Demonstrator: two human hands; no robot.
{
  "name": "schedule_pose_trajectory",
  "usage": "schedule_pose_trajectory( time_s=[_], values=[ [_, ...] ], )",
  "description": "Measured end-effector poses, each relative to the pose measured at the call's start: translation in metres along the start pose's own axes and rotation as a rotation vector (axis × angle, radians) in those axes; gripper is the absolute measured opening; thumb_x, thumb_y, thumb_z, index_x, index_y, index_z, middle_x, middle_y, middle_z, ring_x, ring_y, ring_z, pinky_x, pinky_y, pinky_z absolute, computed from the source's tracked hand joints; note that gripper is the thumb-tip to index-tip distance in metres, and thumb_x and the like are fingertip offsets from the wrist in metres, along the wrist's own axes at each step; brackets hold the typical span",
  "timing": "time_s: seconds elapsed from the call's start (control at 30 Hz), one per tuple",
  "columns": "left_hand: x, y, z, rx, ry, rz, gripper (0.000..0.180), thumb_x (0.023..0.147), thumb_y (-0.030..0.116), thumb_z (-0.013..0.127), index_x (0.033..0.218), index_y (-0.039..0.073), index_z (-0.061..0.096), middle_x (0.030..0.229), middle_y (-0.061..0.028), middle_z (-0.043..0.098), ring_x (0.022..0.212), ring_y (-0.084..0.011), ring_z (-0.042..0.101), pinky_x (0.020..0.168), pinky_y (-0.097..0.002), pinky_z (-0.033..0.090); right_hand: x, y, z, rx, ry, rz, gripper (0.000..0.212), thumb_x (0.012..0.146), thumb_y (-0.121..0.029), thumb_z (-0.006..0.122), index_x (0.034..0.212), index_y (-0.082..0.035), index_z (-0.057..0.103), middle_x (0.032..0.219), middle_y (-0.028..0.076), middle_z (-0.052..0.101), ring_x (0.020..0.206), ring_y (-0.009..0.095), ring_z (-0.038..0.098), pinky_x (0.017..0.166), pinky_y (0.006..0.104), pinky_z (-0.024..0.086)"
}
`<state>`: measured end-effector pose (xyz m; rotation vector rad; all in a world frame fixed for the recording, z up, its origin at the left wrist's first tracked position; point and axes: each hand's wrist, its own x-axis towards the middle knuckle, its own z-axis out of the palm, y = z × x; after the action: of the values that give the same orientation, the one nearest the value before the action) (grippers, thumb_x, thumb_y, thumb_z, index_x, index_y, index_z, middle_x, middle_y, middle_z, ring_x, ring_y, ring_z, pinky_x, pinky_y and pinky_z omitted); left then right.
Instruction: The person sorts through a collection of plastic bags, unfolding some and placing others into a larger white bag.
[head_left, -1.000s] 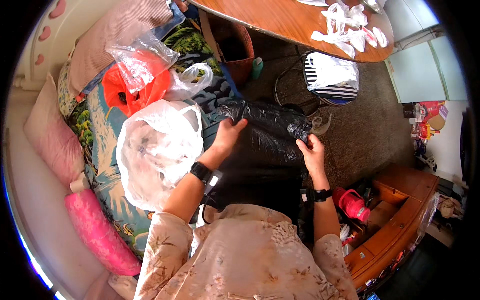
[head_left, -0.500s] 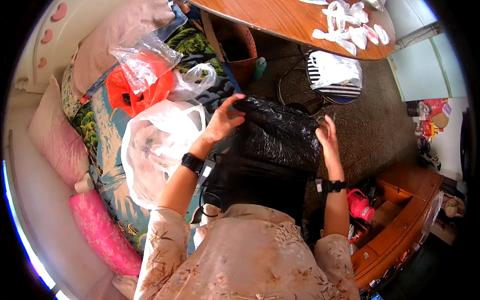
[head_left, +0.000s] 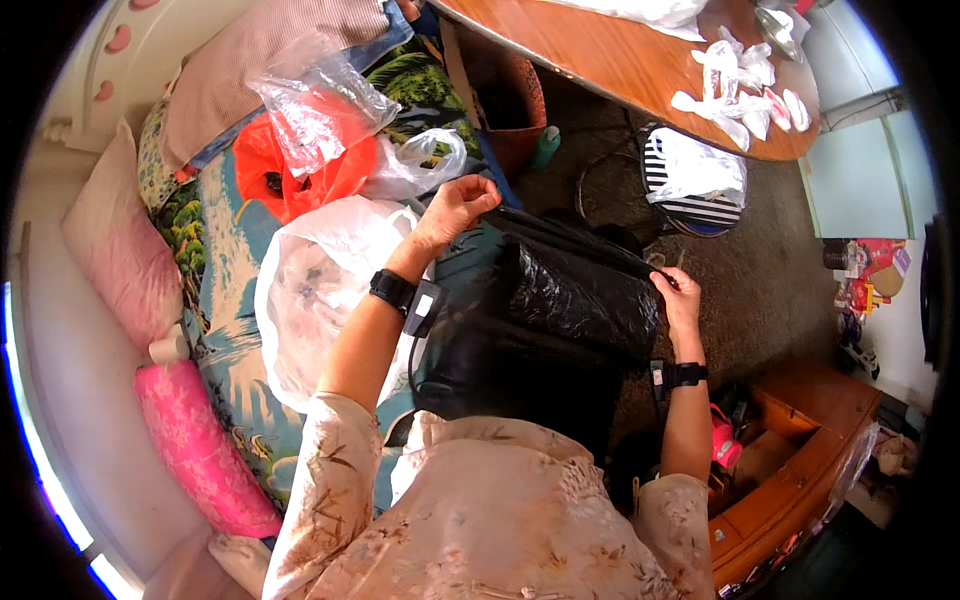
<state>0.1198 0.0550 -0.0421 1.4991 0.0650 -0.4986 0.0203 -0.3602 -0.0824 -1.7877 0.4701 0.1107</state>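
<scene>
A shiny black plastic bag (head_left: 580, 290) is stretched out in front of me, above my dark-clad lap. Its upper left corner is pinched in my left hand (head_left: 458, 208), fingers closed. At the other end my right hand (head_left: 680, 298) grips the upper right corner between thumb and fingers. The top edge runs taut between both hands, sloping down to the right. Close beside my left forearm lies a large white plastic bag (head_left: 300, 345) on the bed. Behind it are a red plastic bag (head_left: 345, 170) and a clear plastic bag (head_left: 325, 100).
A wooden table (head_left: 600, 65) holds several knotted white bags (head_left: 735, 85). Beneath it stands a striped stool (head_left: 690, 210) with a white bag on top. A reddish bin (head_left: 515, 110) is beside the bed. An open wooden drawer unit (head_left: 790, 450) stands at the right.
My hands have pulled the bag's top edge straighter. The right hand has moved lower and now pinches the corner. The view has shifted slightly, so the surroundings appear farther right and lower.
</scene>
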Motion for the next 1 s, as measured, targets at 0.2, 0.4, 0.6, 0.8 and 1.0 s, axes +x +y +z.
schedule_pose_trajectory(
  time_s=[0.2,0.4,0.6,0.8,1.0],
  values=[
    [0.009,0.004,0.006,0.496,0.100,0.176,0.044,0.085,0.025,0.075,0.116,0.000,0.056,0.101,-0.0089,0.060,0.086,-0.0142,0.057,0.071,-0.0287,0.049,0.001,-0.028,0.007,0.035,0.052,0.013,0.020,0.089,-0.014,0.072,0.105,-0.002,0.070,0.100,0.003,0.069,0.091,0.010,0.062,0.080,0.0277,0.049],
    [-0.001,-0.041,0.021,0.535,0.050,0.074,0.066,0.088,0.045,0.070,0.126,-0.008,0.055,0.116,-0.0218,0.064,0.112,-0.0243,0.058,0.093,-0.0363,0.048,-0.009,-0.015,0.001,0.370,-0.221,0.371,0.080,0.091,-0.060,0.055,0.146,-0.004,0.039,0.140,0.014,0.051,0.129,0.029,0.047,0.110,0.0373,0.033],
    [0.001,-0.036,0.073,0.353,0.022,-0.127,0.058,0.088,0.038,0.070,0.119,-0.010,0.058,0.115,-0.0234,0.065,0.109,-0.0296,0.062,0.096,-0.0363,0.046,-0.029,-0.032,0.033,0.207,-0.050,0.080,0.021,0.090,-0.017,0.070,0.103,-0.001,0.066,0.100,-0.001,0.064,0.090,0.008,0.056,0.084,0.0265,0.044],
    [0.010,-0.037,0.066,-0.020,-0.005,0.015,0.040,0.091,0.020,0.069,0.114,-0.011,0.056,0.105,-0.0096,0.064,0.094,-0.0133,0.058,0.080,-0.0260,0.047,-0.039,-0.012,0.013,0.271,-0.029,-0.145,0.038,0.086,0.004,0.067,0.123,0.000,0.056,0.107,0.004,0.063,0.094,0.010,0.059,0.085,0.0257,0.047],
    [-0.010,-0.017,0.081,0.230,0.248,0.248,0.049,0.082,0.016,0.079,0.117,-0.006,0.053,0.101,-0.0111,0.064,0.094,-0.0156,0.058,0.084,-0.0281,0.048,-0.058,-0.071,0.038,0.275,-0.106,-0.270,0.052,0.089,0.007,0.060,0.140,-0.002,0.047,0.128,0.010,0.059,0.107,0.013,0.058,0.092,0.0264,0.046]
  ],
)
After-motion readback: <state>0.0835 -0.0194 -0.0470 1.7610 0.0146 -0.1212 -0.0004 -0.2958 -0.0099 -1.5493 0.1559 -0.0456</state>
